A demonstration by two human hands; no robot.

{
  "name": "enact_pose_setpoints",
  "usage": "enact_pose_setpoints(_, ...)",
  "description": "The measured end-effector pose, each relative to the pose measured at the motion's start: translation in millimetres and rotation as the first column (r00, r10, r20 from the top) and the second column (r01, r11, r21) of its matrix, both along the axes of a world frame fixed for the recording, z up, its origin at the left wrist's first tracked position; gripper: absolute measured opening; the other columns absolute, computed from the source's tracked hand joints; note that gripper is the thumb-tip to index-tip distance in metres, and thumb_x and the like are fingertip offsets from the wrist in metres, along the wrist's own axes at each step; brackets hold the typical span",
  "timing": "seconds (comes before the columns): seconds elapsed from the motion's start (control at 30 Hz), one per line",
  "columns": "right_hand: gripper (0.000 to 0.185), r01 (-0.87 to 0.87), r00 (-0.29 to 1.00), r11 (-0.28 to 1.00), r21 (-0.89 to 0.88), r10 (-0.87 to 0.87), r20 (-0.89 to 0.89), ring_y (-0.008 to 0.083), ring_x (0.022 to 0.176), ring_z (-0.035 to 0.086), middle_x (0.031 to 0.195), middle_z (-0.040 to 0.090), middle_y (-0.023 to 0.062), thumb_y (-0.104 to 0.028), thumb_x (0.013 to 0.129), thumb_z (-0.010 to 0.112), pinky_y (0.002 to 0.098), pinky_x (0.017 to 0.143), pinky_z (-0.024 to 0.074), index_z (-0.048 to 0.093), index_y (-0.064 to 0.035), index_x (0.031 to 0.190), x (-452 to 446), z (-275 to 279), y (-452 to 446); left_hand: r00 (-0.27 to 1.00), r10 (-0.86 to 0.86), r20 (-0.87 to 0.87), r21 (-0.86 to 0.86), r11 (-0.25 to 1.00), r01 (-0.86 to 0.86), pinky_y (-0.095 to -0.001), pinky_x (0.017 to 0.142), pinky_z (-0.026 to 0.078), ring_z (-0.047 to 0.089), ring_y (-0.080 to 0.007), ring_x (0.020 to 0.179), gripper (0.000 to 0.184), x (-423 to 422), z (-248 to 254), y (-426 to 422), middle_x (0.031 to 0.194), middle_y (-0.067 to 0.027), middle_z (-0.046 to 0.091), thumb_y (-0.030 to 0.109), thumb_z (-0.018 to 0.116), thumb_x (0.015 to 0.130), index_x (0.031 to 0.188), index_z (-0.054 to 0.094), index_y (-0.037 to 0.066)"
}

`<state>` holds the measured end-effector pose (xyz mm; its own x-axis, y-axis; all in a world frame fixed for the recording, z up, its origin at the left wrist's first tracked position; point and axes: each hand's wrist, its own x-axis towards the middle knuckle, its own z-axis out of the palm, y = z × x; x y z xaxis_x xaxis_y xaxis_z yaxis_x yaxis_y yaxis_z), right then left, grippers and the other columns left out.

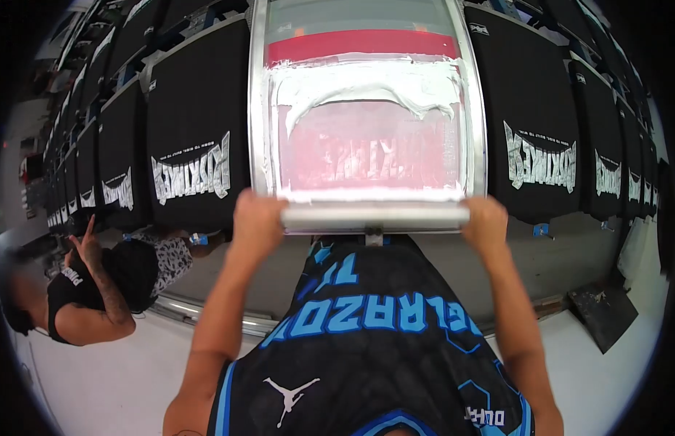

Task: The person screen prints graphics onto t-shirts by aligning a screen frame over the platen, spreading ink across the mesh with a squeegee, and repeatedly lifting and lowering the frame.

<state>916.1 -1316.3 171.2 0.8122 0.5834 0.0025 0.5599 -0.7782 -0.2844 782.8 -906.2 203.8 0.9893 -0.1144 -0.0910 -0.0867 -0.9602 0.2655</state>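
A screen printing frame with a metal border lies straight ahead, its mesh pinkish with reversed lettering showing through. Thick white ink is heaped across the upper part of the mesh, with a red strip just beyond it. My left hand is closed round the near left corner of the frame. At the near right corner, my right hand grips the same frame, fingers wrapped over its edge. White ink smears line the inner edges and the near side.
Black printed shirts on boards stand in a row to the left and right. A person in a black sleeveless top is at the left, one hand raised. A dark flat panel rests on the floor at the right.
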Motion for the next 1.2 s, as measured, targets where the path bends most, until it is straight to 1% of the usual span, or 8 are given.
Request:
enact_pose_setpoints(0.2,0.012,0.037,0.940,0.999,-0.003,-0.034,0.340,0.0253,0.066,0.062,0.072,0.063,0.0054,-0.006,0.069,0.064,0.0366,0.057,0.0506,0.065,-0.0134,0.078,53.0,-43.4,14.4,0.884,0.046,0.466,0.043,0.996,-0.075,-0.0436,0.060,0.039,0.054,-0.0312,0.063,0.014,39.4,-69.8,10.1,0.065,-0.0115,0.055,0.001,0.059,0.064,0.075,0.061,0.008)
enact_pose_setpoints(0.33,0.025,0.170,0.983,0.979,-0.114,-0.161,0.086,0.0308,0.078,0.066,0.082,0.068,0.0103,-0.019,0.066,0.077,0.0398,0.068,0.0526,0.069,-0.0104,0.089,154.3,0.2,72.2,0.973,0.102,0.207,0.083,0.989,-0.121,-0.0432,0.066,0.049,0.065,-0.0333,0.071,0.009,158.0,-42.7,49.5,0.074,-0.0140,0.065,0.010,0.066,0.071,0.080,0.066,0.009)
enact_pose_setpoints(0.53,0.023,0.042,0.999,0.998,-0.040,-0.042,0.016,0.0310,0.080,0.066,0.084,0.068,0.0112,-0.008,0.064,0.072,0.0409,0.071,0.0525,0.070,-0.0101,0.086,53.8,3.8,19.6,0.999,0.019,0.046,0.071,0.997,-0.023,-0.0429,0.068,0.046,0.062,-0.0314,0.068,0.010,52.2,5.1,17.4,0.068,-0.0129,0.064,0.003,0.065,0.064,0.072,0.068,0.009)
enact_pose_setpoints(0.67,0.023,0.081,0.992,0.990,0.118,-0.091,0.084,0.0291,0.074,0.064,0.076,0.064,0.0073,0.003,0.059,0.067,0.0397,0.067,0.0519,0.065,-0.0103,0.077,-10.7,-9.6,12.2,0.946,0.134,0.297,-0.070,0.991,-0.118,-0.0425,0.072,0.044,0.058,-0.0291,0.074,0.019,-31.1,-39.2,-19.3,0.072,-0.0106,0.059,-0.001,0.062,0.061,0.077,0.064,0.008)
enact_pose_setpoints(0.83,0.022,0.077,0.965,0.996,-0.055,-0.061,0.255,0.0282,0.069,0.065,0.078,0.068,0.0063,-0.006,0.063,0.070,0.0398,0.062,0.0531,0.067,-0.0144,0.084,107.5,-37.4,43.0,0.903,0.052,0.425,0.039,0.996,-0.076,-0.0444,0.064,0.042,0.059,-0.0319,0.066,0.016,94.9,-64.0,34.9,0.068,-0.0109,0.060,0.001,0.062,0.063,0.075,0.063,0.010)
enact_pose_setpoints(1.0,0.042,0.065,0.998,0.982,-0.180,-0.060,0.032,0.0334,0.086,0.067,0.089,0.070,0.0110,-0.017,0.058,0.081,0.0444,0.075,0.0539,0.067,-0.0128,0.097,219.0,8.7,91.0,0.942,0.296,-0.156,0.392,0.894,-0.216,-0.0588,0.085,0.043,0.067,-0.0296,0.093,0.035,216.0,-2.1,49.5,0.095,-0.0109,0.070,0.024,0.078,0.066,0.099,0.067,0.016)
enact_pose_setpoints(1.07,0.048,0.119,0.992,0.975,-0.187,-0.125,-0.019,0.0335,0.092,0.065,0.094,0.068,0.0131,-0.020,0.057,0.084,0.0442,0.080,0.0521,0.066,-0.0117,0.101,215.7,21.6,99.7,0.964,0.215,-0.155,0.435,0.891,-0.129,-0.0578,0.094,0.041,0.067,-0.0311,0.093,0.038,235.9,-4.8,29.9,0.096,-0.0122,0.070,0.025,0.080,0.065,0.100,0.067,0.016)
enact_pose_setpoints(1.2,0.056,0.080,0.864,0.962,0.263,-0.198,0.462,0.0336,0.099,0.058,0.098,0.063,0.0159,-0.030,0.063,0.084,0.0430,0.085,0.0476,0.064,-0.0088,0.111,150.0,9.6,92.3,1.000,0.018,-0.022,0.054,0.998,-0.016,-0.0481,0.091,0.046,0.066,-0.0338,0.091,0.045,249.9,-12.7,-43.9,0.096,-0.0129,0.070,0.027,0.081,0.064,0.104,0.068,0.014)
